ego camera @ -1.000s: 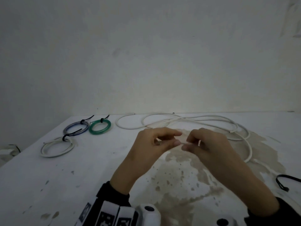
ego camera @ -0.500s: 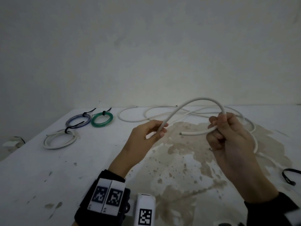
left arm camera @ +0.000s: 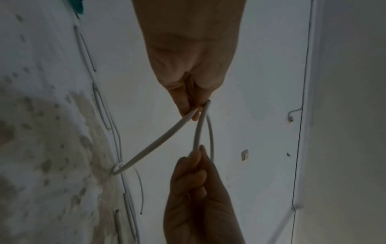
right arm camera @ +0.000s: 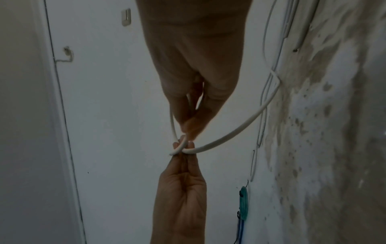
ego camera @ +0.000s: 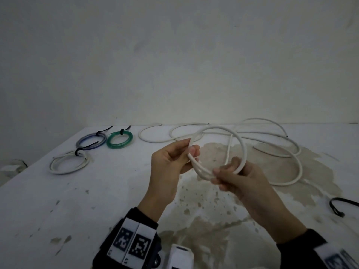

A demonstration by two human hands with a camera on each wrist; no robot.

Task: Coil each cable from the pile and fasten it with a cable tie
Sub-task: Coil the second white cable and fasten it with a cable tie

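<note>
Above the stained white table, both hands hold one loop of a long white cable. My left hand pinches the loop's left side between thumb and fingers. My right hand pinches its lower part, where two strands overlap. The remaining cable trails loosely over the table behind. In the left wrist view the left hand grips the cable, with the right hand opposite. In the right wrist view the right hand meets the left hand on the cable.
Three tied coils lie at the back left: a blue one, a green one and a white one. A loose black cable tie lies at the right edge. A wall rises behind the table.
The right hand has come down and toward the left hand, bringing the raised arc round into a closed ring. The left hand now pinches the ring's left side.
</note>
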